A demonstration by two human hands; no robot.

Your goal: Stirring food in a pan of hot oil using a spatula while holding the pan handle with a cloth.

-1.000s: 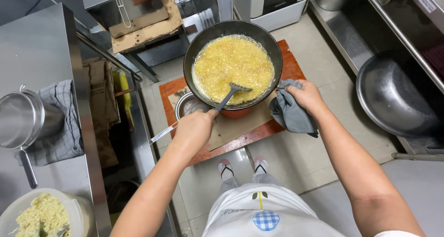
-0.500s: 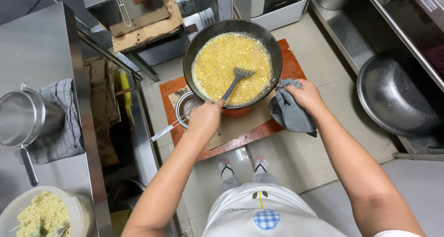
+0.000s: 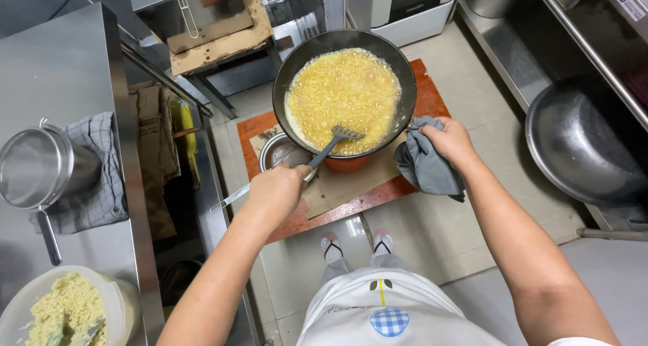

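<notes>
Left hand: the left hand (image 3: 275,191) is closed in a fist around the handle of a slotted spatula (image 3: 335,139), knuckles up.
Left arm: bare forearm runs from 7 o'clock at the bottom edge up toward the pan, wrist straight.
Spatula: its slotted head lies on the yellow food (image 3: 344,96) at the pan's 6 o'clock rim, the handle slanting down to 8 o'clock into the fist.
Right hand: the right hand (image 3: 449,142) is curled shut over a grey cloth (image 3: 425,164), pressing it against the pan's edge at about 4 o'clock.
Right arm: forearm comes in from 5 o'clock, bent slightly at the wrist.
Pan: the dark round pan (image 3: 398,69) sits on an orange board (image 3: 351,201) on the tiled floor, at 12 o'clock from the person's feet.
Small pot: a steel pot (image 3: 277,150) stands on the board at the pan's 8 o'clock, just beside it.
Desk: the steel desk (image 3: 61,69) at 9 o'clock carries a lidded saucepan (image 3: 37,167).
</notes>
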